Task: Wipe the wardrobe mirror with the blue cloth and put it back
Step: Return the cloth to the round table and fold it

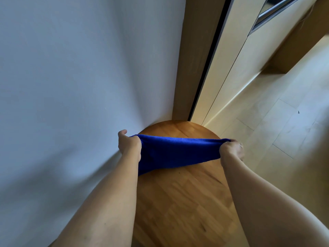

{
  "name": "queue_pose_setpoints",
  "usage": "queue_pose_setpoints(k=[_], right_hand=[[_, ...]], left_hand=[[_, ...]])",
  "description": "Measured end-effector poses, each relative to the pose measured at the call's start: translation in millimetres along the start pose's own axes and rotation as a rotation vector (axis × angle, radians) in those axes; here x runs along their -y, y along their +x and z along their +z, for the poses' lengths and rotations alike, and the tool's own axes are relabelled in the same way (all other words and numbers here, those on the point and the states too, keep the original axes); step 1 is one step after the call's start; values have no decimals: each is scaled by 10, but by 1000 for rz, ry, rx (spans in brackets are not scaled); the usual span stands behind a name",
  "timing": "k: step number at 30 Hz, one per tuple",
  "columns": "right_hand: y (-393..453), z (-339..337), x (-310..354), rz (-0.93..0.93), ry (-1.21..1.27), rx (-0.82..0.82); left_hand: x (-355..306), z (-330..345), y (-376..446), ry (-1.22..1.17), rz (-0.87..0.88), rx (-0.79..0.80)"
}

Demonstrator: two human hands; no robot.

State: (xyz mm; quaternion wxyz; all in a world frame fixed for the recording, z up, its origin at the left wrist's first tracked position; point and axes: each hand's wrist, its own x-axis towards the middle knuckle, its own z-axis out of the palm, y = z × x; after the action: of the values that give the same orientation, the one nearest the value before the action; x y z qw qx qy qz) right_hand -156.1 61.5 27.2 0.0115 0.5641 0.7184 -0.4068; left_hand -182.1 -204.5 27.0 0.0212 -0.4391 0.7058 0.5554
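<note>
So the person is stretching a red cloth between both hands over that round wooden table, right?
Not quite: the cloth is blue, not red. The head view shows the left hand and the right hand stretching it over the round wooden table.

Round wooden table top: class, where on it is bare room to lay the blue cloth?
The near half of the round wooden table top, between both forearms, is bare. The far strip by the grey wall is narrow. The middle is covered by the blue cloth, stretched between the left hand and right hand.
</note>
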Motion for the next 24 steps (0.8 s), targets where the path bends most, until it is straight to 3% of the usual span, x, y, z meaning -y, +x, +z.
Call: queue_pose_setpoints(k=[3,5,8,11,14,19,21,24], right_hand=[[60,-35,60,-118,-107,-83],[71,-46,111,-185,-53,-102],[52,-110,303,-188,250,-88],[11,-232,584,-30,646,-58],[-76,-380,805,54,800,-4],[-107,-482,870,14,747,116],[-91,-469,831,-55,668,131],[-89,-459,722,-207,426,15]], left_hand=[[2,-5,25,49,19,-30],[-41,-6,22,42,27,-49],[-207,-36,16,-29,71,-72],[-440,-75,-18,-113,120,-68],[-650,-84,-117,-132,168,24],[-787,-99,-260,151,310,209],[-744,-110,-265,323,386,171],[-642,-153,-232,505,468,67]])
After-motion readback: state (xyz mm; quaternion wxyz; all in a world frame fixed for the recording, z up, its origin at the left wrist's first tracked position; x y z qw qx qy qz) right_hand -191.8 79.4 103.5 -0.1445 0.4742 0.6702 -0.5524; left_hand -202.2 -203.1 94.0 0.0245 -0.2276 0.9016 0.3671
